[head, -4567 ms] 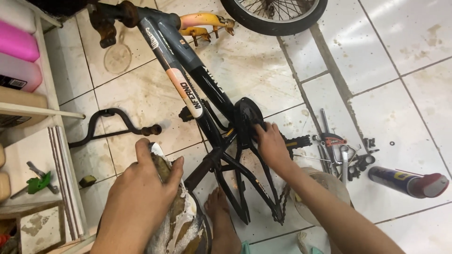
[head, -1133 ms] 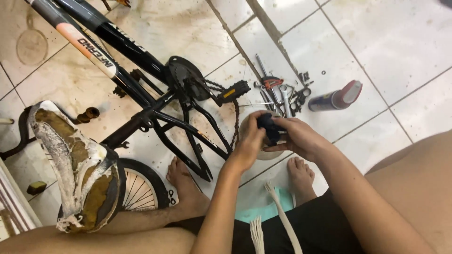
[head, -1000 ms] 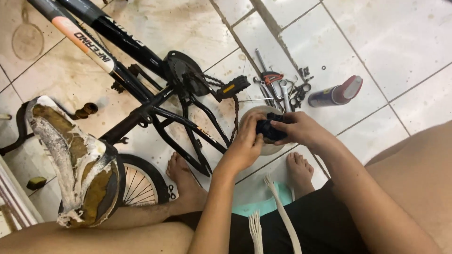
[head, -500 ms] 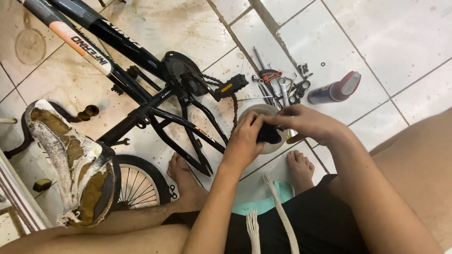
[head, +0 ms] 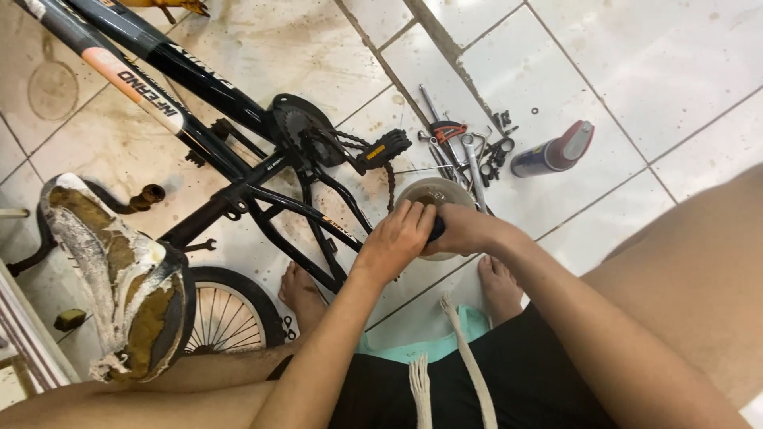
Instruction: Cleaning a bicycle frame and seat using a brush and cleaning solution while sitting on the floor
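Observation:
My left hand (head: 397,238) and my right hand (head: 463,230) meet in front of me, both closed around a small dark part (head: 435,229) that is mostly hidden by my fingers. They hover just over a round pale bowl (head: 433,191) on the tiled floor. A black bicycle frame (head: 199,87) lies to the left of my hands, with its chainring (head: 298,127), chain and pedal (head: 385,149) close to the bowl.
A torn, worn saddle (head: 119,278) and a spoked wheel (head: 230,314) sit at the lower left. Wrenches, pliers and small nuts (head: 469,147) lie beyond the bowl, beside a spray can (head: 554,151). My bare feet (head: 497,286) rest on the tiles.
My hands left the bicycle frame and came together over the bowl with the small dark part. In the last second they closed in tighter around it, hiding most of it.

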